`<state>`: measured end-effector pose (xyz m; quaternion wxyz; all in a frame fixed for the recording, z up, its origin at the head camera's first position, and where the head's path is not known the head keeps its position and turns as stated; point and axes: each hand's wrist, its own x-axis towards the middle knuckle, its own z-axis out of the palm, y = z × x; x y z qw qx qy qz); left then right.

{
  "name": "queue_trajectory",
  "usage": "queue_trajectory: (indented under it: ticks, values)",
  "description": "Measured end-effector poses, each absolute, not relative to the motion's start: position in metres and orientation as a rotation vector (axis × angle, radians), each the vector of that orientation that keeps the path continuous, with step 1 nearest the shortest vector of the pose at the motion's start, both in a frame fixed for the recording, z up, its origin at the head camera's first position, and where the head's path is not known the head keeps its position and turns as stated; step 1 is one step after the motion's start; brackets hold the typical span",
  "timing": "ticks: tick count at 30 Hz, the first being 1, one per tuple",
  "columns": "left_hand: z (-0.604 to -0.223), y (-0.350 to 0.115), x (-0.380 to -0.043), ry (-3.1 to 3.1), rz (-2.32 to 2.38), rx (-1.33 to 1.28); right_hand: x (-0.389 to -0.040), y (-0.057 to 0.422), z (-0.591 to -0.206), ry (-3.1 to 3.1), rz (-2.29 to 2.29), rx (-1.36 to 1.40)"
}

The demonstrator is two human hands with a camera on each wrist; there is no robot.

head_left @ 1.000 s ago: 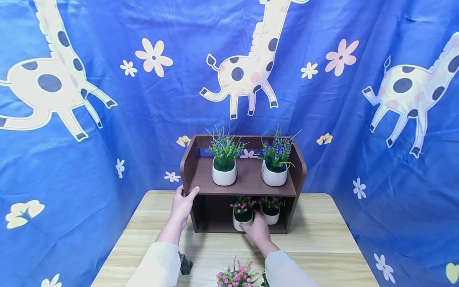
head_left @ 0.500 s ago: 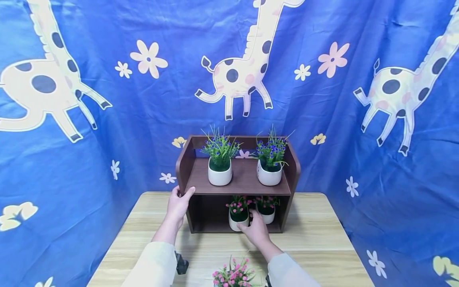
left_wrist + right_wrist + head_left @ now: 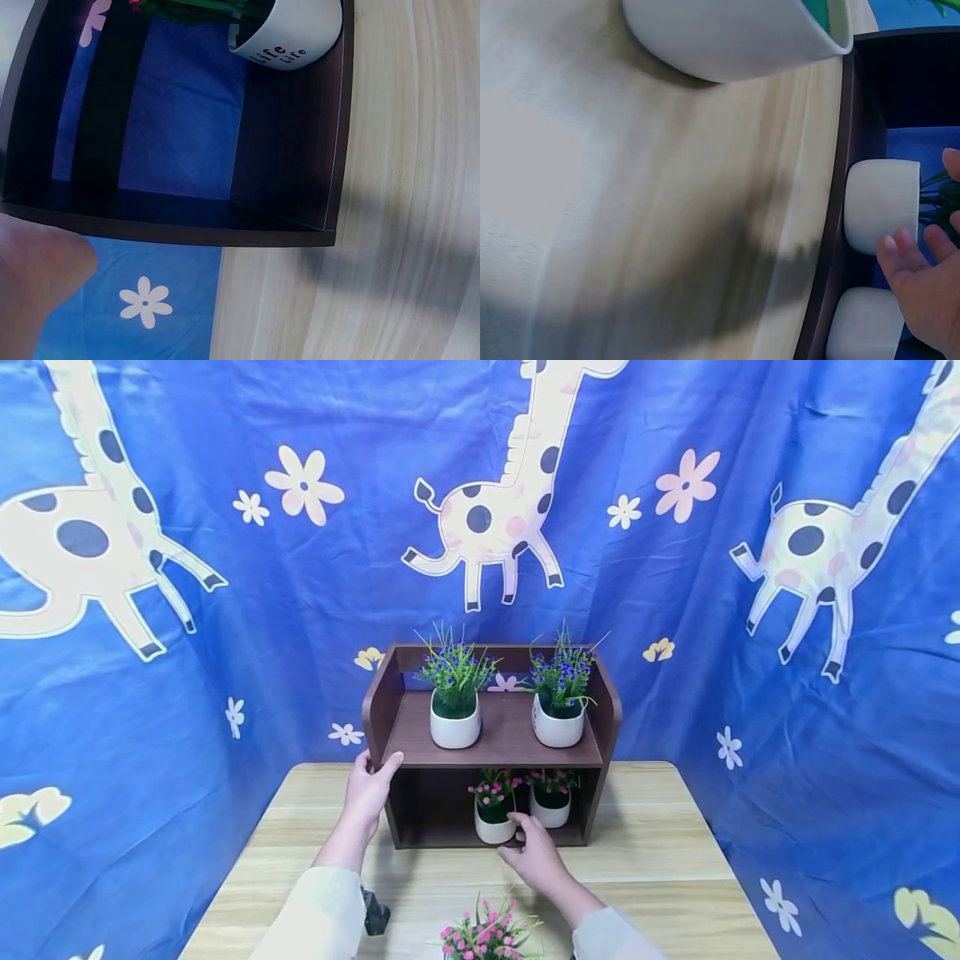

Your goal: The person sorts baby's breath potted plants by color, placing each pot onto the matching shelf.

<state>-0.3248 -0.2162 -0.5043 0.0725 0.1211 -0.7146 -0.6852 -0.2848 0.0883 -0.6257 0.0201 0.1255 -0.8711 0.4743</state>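
Observation:
My left hand (image 3: 368,789) grips the left side of a dark brown two-tier shelf (image 3: 491,839), its thumb lying on the front edge of the upper board. On the lower tier stand two white pots of pink artificial flowers, a left pot (image 3: 495,832) and a right pot (image 3: 551,815). "Life" lettering shows on the left pot (image 3: 300,34) in the left wrist view. My right hand (image 3: 538,858) is at the left pot's right front, fingers loosely spread. In the right wrist view, its fingertips (image 3: 889,246) lie close to that pot (image 3: 881,206); contact is unclear.
Two white pots with blue flowers, one left (image 3: 454,731) and one right (image 3: 558,729), stand on the upper tier. Another pink-flowered plant (image 3: 487,935) is on the wooden table (image 3: 637,860) in front, between the forearms. A blue giraffe-print curtain (image 3: 322,593) surrounds the table.
My right hand has loosened from the left lower pot and drawn slightly toward the front. My left hand keeps its grip on the shelf. The whole head view has shifted a little.

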Motion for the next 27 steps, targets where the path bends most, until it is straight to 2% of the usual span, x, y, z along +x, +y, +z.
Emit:
queue_trajectory:
  ticks: [10,19,27]
  values:
    - [-0.506,-0.22,-0.322,-2.144,-2.063,0.368,-0.254,0.105,-0.647,-2.699,1.734,0.608]
    - [-0.504,-0.225,-0.326,-2.149,-2.063,0.371,-0.233,0.129,-0.662,-2.797,1.772,0.814]
    - [-0.502,-0.222,-0.328,-2.14,-2.062,0.364,-0.225,0.135,-0.665,-2.825,1.654,1.195]
